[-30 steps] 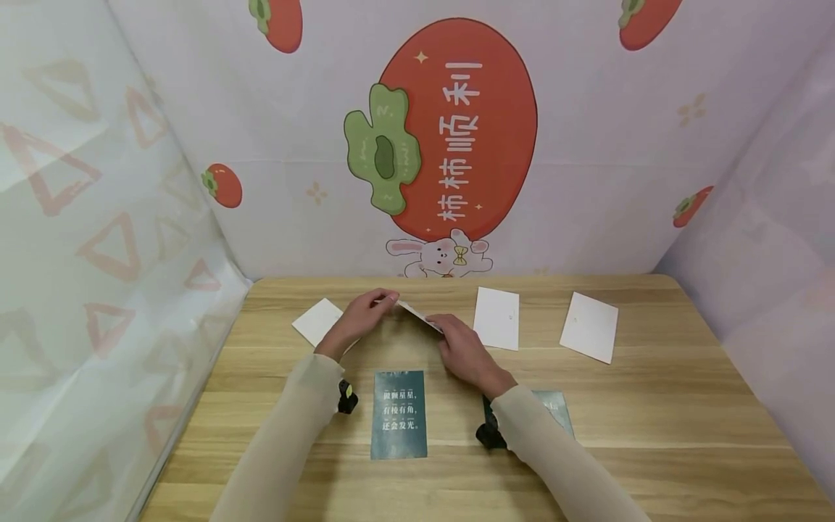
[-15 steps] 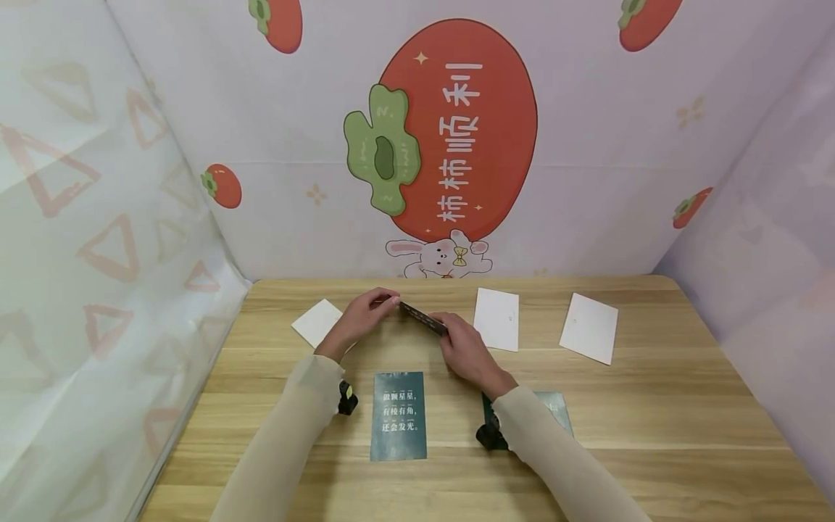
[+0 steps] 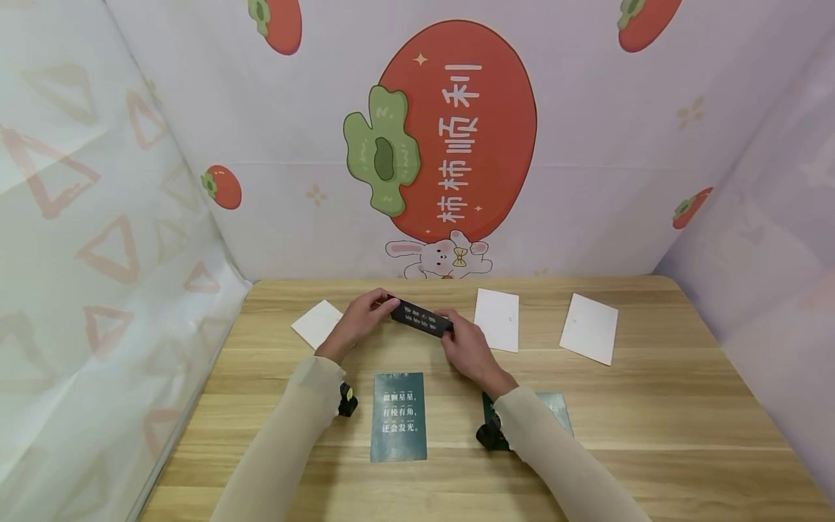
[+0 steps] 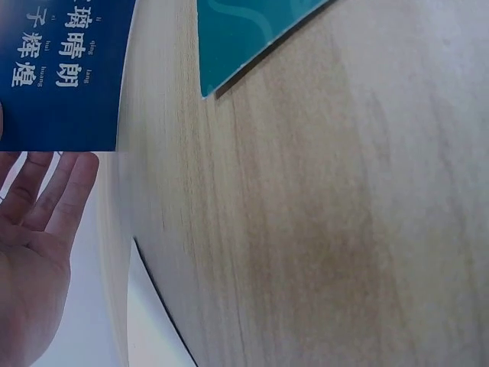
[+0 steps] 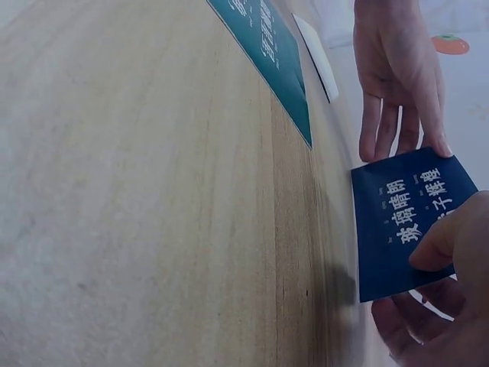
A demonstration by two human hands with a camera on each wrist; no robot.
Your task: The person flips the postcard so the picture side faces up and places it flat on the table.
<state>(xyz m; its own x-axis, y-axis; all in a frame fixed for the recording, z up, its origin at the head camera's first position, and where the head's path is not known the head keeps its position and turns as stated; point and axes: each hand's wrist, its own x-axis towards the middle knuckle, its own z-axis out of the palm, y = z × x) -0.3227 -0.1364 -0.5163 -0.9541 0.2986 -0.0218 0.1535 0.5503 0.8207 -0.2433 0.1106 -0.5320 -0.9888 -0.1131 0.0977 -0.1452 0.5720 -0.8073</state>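
Note:
A dark blue card (image 3: 420, 317) with white Chinese lettering is held tilted above the far middle of the table, its printed face toward me. My left hand (image 3: 359, 321) pinches its left end, thumb on the printed side and fingers behind. At the other end my right hand (image 3: 471, 349) pinches it, and the right wrist view shows that thumb (image 5: 439, 246) pressed on the lettering. Below the hands a teal card (image 3: 399, 417) with white text lies face up. Another teal card (image 3: 554, 410) is partly hidden under my right forearm.
White cards lie along the far side: one (image 3: 317, 323) at left beside my left wrist, one (image 3: 496, 320) right of my right hand, and one (image 3: 589, 328) farther right. A printed cloth (image 3: 587, 145) hangs behind the wooden table (image 3: 678, 406).
The card between my hands has turned: first its pale edge showed, then a thin dark strip, and now its blue printed face tips toward me. Both hands stay nearly in place.

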